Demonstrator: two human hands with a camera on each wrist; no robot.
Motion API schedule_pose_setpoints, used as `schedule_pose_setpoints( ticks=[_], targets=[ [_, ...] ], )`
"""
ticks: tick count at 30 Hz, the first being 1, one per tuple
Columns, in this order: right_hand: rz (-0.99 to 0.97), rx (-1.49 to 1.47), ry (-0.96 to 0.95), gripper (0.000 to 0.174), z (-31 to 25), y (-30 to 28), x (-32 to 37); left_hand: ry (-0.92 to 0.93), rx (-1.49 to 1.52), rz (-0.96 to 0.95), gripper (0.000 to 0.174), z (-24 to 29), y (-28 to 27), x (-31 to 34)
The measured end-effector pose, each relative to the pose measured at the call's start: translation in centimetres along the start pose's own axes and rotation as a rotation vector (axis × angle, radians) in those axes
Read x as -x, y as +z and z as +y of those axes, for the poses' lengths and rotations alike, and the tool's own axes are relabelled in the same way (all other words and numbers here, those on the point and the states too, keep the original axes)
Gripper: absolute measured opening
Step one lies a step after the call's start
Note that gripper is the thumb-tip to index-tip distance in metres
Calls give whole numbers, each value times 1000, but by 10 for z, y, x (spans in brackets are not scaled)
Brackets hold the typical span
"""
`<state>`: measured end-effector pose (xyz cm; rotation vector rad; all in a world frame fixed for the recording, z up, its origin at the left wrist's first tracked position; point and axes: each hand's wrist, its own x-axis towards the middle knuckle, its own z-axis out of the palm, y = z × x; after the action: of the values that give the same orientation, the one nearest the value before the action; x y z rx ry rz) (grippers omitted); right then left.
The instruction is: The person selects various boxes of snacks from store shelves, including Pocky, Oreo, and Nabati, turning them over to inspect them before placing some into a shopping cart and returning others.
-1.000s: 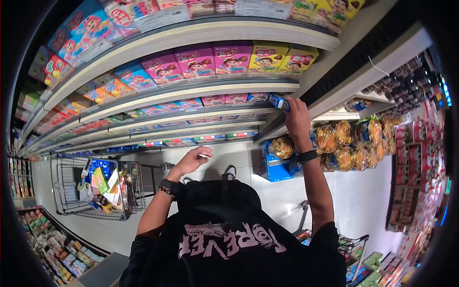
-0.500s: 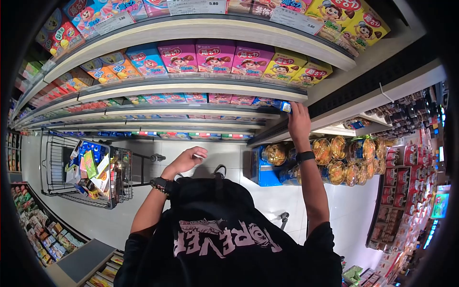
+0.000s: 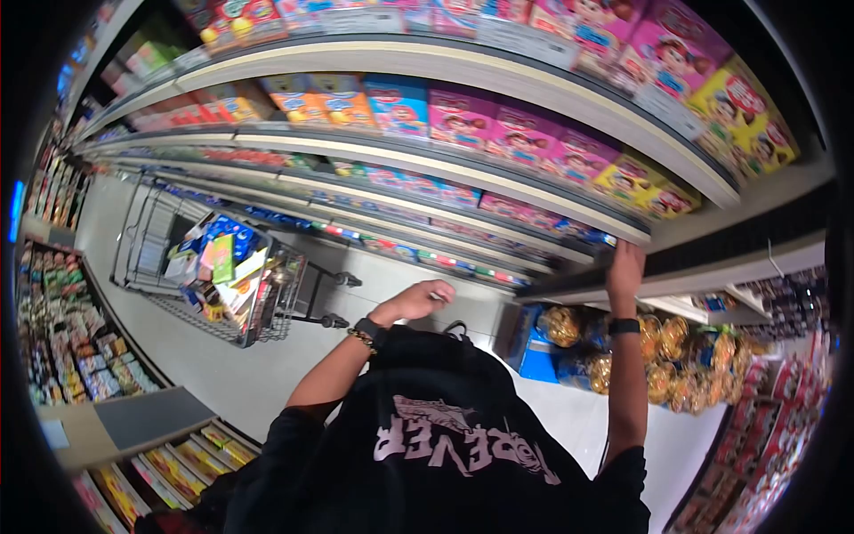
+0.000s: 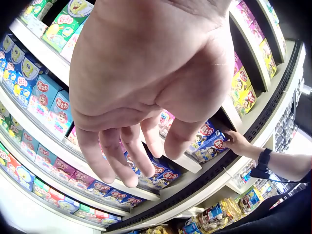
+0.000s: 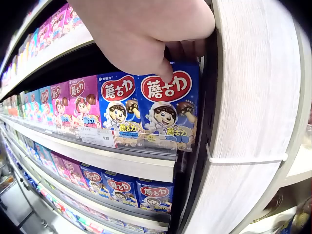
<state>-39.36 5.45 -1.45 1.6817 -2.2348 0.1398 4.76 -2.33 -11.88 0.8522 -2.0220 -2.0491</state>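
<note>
At the right end of a shelf row, my right hand [image 3: 625,271] grips a blue snack box [image 5: 168,109] from the top. The thumb presses its front near the red label, and the other fingers are mostly hidden behind. A matching blue box [image 5: 115,105] stands directly to its left, then pink boxes [image 5: 84,102]. The upright shelf end panel [image 5: 258,107] is close to the right of the hand. My left hand [image 3: 416,301] hangs in front of the lower shelves with relaxed fingers and nothing in it; the left wrist view shows its palm [image 4: 151,63].
A wire shopping cart [image 3: 245,329] with packages in it stands on the left. Gold-topped containers [image 3: 658,383] and a blue carton [image 3: 538,356] sit at the lower right. Price tags [image 5: 100,137] line the shelf lip, and more blue boxes [image 5: 122,191] fill the shelf below.
The blue box has gone from in front of the shelf edge into the row's right end, with my right hand still on it. The head view has turned, shifting the scene; the left hand stays relaxed.
</note>
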Motion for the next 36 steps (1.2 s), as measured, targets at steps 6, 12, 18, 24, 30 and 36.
schedule_pose_setpoints(
  ticks=[6,12,18,24,30,36],
  targets=[
    [-64,40,10,39,9,13,-10,-70,55,56,35,-4,1,4],
    [19,6,-53,44,18,28,-14,-91,102,62,36,-12,-2,12],
    [-8,-3,-30,44,25,40,-17,-69,70,124,32,-11,-1,21],
    [-17,7,-26,37,22,35,-16,-110,86,112,35,-26,-8,35],
    [-148,22,36,44,9,26,-20,-131,117,148,35,-41,-11,44],
    [-149,15,25,38,8,24,-24,-159,153,164,34,-50,-13,53]
  ],
)
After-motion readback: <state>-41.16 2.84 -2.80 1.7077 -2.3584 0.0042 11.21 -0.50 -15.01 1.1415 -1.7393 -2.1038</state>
